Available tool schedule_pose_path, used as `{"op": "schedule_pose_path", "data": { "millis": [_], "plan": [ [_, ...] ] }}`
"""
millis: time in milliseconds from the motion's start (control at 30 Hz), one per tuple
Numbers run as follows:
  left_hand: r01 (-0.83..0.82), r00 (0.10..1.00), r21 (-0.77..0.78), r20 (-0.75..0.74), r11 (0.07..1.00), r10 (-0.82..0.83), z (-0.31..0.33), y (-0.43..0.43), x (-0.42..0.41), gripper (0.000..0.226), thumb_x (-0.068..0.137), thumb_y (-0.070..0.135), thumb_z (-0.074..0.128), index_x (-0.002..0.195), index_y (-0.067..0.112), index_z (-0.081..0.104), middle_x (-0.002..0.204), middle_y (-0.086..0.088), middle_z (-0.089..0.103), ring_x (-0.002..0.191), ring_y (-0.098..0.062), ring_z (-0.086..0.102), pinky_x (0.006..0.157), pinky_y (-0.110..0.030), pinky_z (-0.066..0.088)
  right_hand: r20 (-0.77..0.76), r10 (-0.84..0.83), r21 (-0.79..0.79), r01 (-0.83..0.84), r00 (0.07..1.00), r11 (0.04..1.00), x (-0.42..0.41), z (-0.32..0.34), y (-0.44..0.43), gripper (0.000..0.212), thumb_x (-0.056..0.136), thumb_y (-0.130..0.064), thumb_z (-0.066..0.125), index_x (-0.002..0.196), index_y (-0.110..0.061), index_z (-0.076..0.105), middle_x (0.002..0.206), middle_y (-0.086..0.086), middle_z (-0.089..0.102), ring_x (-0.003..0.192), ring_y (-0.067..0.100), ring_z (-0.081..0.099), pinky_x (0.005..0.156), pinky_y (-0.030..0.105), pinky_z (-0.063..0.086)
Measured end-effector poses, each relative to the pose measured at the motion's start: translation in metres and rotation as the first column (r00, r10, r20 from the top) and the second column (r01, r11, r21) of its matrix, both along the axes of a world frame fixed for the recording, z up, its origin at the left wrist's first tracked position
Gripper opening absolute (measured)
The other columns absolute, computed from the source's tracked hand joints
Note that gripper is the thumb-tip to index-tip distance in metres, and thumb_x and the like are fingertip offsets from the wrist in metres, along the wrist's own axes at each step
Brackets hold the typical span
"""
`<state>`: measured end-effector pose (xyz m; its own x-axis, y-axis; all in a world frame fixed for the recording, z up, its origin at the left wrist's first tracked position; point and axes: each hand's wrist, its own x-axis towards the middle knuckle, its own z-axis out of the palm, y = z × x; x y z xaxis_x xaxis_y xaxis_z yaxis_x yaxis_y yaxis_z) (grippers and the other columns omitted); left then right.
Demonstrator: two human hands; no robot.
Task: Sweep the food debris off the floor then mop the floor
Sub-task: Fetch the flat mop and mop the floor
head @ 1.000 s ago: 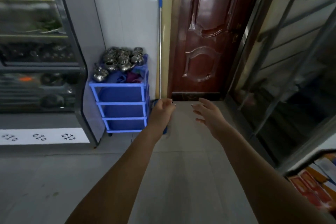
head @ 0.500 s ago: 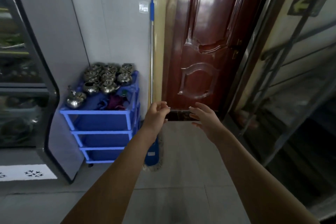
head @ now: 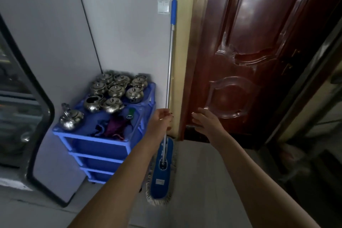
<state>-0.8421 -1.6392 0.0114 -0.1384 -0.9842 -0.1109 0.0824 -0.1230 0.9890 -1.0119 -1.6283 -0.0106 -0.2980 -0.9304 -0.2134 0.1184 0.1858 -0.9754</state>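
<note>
The left grip (head: 162,120) has now closed round the mop (head: 168,65) pole. The mop leans at the wall's corner beside the door (head: 240,61), its head on the floor (head: 203,181) by the blue rack (head: 103,146). The right grip (head: 205,122) hovers open alongside. Mopping looks ready to start.

We are looking at a mop (head: 170,65) standing nearly upright. The fingers (head: 170,116) of our left hand (head: 160,121) are holding its silver pole low down. Above the fingers the pole is rising to a blue grip (head: 174,9). Below them it is running down to a flat blue head (head: 160,177) with a pale fringe. The head is lying lengthwise on the grey tiled floor (head: 199,190), nearer to us than the fingers. The floor is spreading below and to the right of the fingers.
</note>
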Motion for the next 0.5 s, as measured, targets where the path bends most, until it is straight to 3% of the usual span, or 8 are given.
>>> {"op": "schedule_pose_path", "data": {
  "millis": [133, 267, 500],
  "plan": [
    [-0.063, 0.998, 0.003, -0.030, 0.998, 0.063, -0.004, -0.060, -0.011, 0.017, 0.091, 0.005, 0.052, 0.102, 0.018, 0.049, 0.092, 0.004, 0.057, 0.083, -0.010, 0.056, 0.068, -0.022, 0.048, -0.012, 0.053, 0.033, -0.052, 0.999, 0.998, 0.001, -0.001, -0.065, 0.053, 0.088, -0.019, 0.062, 0.137, -0.014, 0.041, 0.110, 0.003, 0.058, 0.113, 0.022, 0.055, 0.097, 0.043, 0.044],
    [-0.099, 0.993, 0.011, -0.068, 0.995, 0.099, -0.015, -0.134, -0.022, 0.015, 0.092, 0.006, 0.051, 0.094, 0.021, 0.050, 0.091, 0.005, 0.057, 0.081, -0.007, 0.056, 0.068, -0.022, 0.049, -0.013, 0.084, 0.051, -0.084, 0.996, 0.995, -0.004, -0.008, -0.135, 0.056, 0.089, -0.016, 0.061, 0.139, -0.011, 0.037, 0.112, 0.004, 0.055, 0.119, 0.023, 0.050, 0.099, 0.040, 0.041],
    [-0.111, 0.983, 0.106, -0.138, 0.988, 0.125, -0.025, -0.270, -0.047, 0.013, 0.094, 0.006, 0.049, 0.104, 0.014, 0.050, 0.093, 0.000, 0.057, 0.079, -0.008, 0.057, 0.062, -0.018, 0.047, -0.154, 0.139, 0.120, -0.121, 0.978, 0.985, -0.024, -0.009, -0.271, 0.053, 0.089, -0.019, 0.061, 0.138, -0.006, 0.042, 0.123, 0.013, 0.055, 0.116, 0.028, 0.054, 0.098, 0.041, 0.044]
  ]
}}
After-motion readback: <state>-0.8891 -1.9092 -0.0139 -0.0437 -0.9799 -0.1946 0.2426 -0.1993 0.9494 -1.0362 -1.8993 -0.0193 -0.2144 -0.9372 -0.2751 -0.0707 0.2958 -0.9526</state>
